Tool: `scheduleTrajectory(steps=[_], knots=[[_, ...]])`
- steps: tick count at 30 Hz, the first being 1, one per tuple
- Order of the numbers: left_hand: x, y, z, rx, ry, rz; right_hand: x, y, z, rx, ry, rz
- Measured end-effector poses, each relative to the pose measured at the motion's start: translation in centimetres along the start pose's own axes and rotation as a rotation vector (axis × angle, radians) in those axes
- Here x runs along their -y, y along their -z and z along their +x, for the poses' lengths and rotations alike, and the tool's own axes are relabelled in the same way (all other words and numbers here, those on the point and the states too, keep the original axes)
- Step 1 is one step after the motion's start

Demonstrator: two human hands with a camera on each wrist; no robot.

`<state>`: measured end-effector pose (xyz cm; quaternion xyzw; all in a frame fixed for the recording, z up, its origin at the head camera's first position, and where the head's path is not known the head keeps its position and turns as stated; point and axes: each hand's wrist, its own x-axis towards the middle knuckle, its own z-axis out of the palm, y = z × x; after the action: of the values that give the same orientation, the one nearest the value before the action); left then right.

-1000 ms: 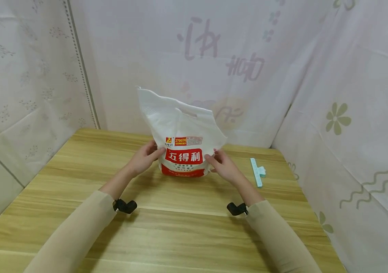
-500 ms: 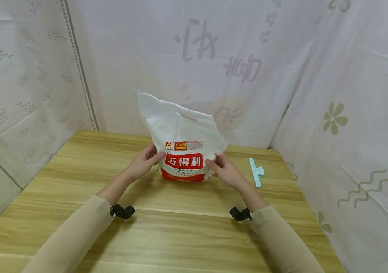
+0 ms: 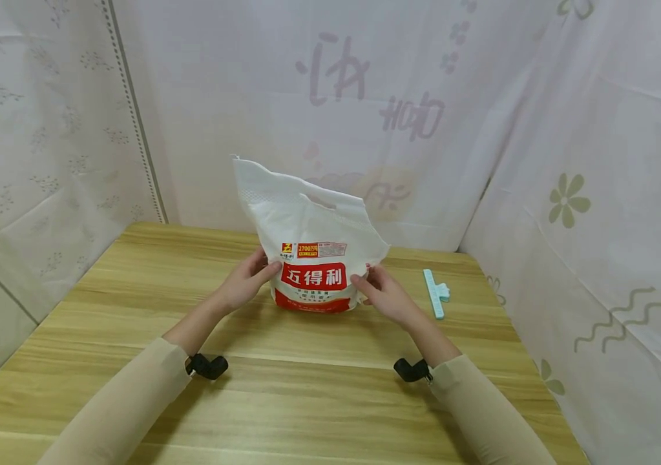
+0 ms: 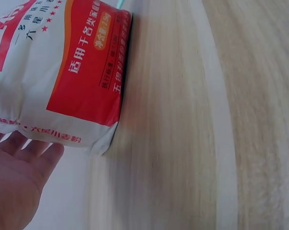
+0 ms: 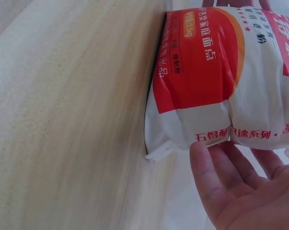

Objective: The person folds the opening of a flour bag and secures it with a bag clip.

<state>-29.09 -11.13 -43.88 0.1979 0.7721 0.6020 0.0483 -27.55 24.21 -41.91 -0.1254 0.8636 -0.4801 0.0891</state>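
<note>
A white and red flour bag (image 3: 313,276) stands upright on the wooden table in the head view, its slack white top leaning to the left. My left hand (image 3: 245,281) grips its left side, thumb on the front and fingers passing behind. On the opposite side my right hand (image 3: 388,297) holds the bag the same way. In the left wrist view, fingertips (image 4: 49,155) touch the bag's printed side. The right wrist view shows fingers (image 5: 206,167) against the other side panel. The bag's back is hidden.
A pale turquoise sealing clip (image 3: 436,294) lies on the table (image 3: 307,400) right of the bag. Patterned white curtains (image 3: 220,97) hang behind and on both sides. Each wrist carries a black camera mount (image 3: 209,367).
Both hands and the flour bag have shifted slightly toward me across the table. The hold looks the same, and the clip stays where it was apart from a small view shift.
</note>
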Motion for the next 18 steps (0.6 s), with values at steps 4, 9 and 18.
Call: scheduleTrajectory(steps=[4, 9, 18], knots=[[-0.2, -0.1, -0.2, 0.004, 0.012, -0.005, -0.3, 0.0, -0.1, 0.009, 0.008, 0.016], [-0.7, 0.4, -0.4, -0.015, 0.038, 0.030, -0.7, 0.2, -0.5, 0.015, 0.023, -0.022], [-5.9, 4.4, -1.2, -0.300, -0.057, 0.080, 0.2, 2.7, -1.8, -0.084, 0.073, -0.003]])
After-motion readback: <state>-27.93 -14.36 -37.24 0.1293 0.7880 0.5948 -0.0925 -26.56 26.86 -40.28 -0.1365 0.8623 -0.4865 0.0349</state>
